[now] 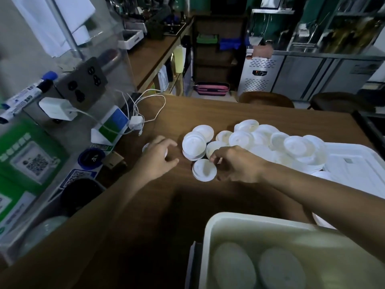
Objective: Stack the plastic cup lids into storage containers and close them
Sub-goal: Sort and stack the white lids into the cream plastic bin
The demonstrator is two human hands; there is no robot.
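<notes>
Several white plastic cup lids [270, 142] lie in a loose heap on the brown wooden table [208, 113]. My left hand [160, 157] rests palm down over one lid [145, 147] at the left, fingers curled on it. My right hand [235, 163] reaches into the heap, its fingertips pinching the edge of a lid [214, 148]. Another single lid [204, 170] lies just below those fingers. A white storage container [212, 236] stands at the near right, with two round stacks of lids [277, 268] inside. A white container lid [358, 170] lies flat at the right.
Along the left edge stand a power strip [83, 80] with a white charger [56, 108] and cables [145, 109], green QR-code signs [29, 161] and marker pens [27, 94]. Two round stools [266, 100] sit behind the table. Steel fridges line the back.
</notes>
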